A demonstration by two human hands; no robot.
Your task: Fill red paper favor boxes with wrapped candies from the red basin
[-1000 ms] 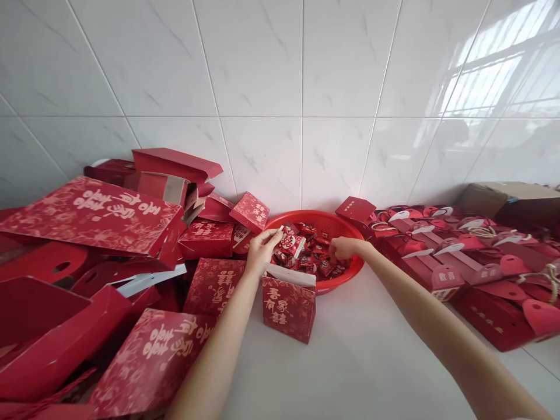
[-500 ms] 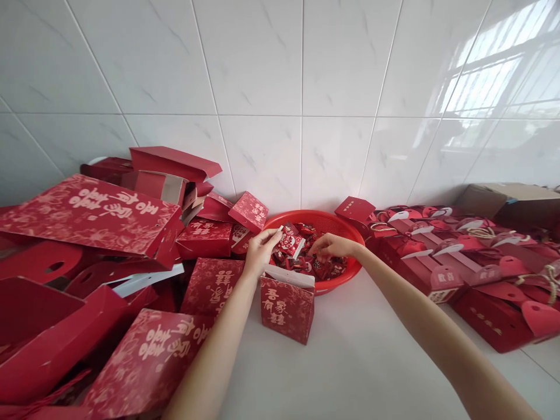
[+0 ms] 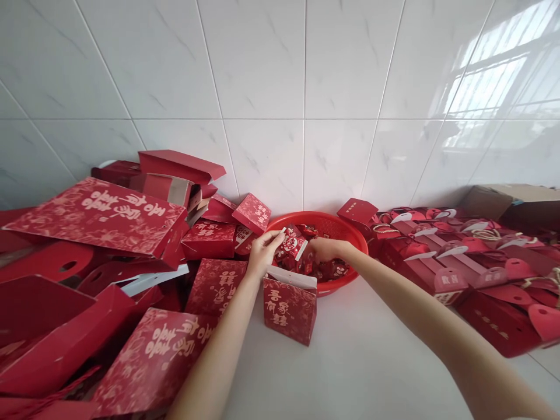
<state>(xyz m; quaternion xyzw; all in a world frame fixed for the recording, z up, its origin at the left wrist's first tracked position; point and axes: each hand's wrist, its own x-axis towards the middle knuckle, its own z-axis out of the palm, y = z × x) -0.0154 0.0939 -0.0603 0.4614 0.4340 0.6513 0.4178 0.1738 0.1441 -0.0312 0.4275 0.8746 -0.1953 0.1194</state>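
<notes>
A red plastic basket point(image 3: 359, 245) holds many small red wrapped packets. At its left side my left hand point(image 3: 266, 249) pinches a red and white printed packet point(image 3: 294, 243) by its edge, holding it above the others. My right hand point(image 3: 324, 249) reaches down among the packets in the basket; its fingertips are hidden, so what they hold cannot be made out. In front of the basket a red paper box point(image 3: 289, 309) with gold characters stands upright on the white surface point(image 3: 341, 361), its top open.
Red boxes and bags point(image 3: 131, 216) lie heaped on the left. Rows of red handled boxes point(image 3: 452, 262) stand on the right, with a brown cardboard box point(image 3: 494, 201) behind. A tiled wall point(image 3: 262, 157) rises at the back.
My right hand has moved slightly left and deeper among the packets, towards the packet in my left hand. My left hand keeps its pinch. The whole view has shifted slightly.
</notes>
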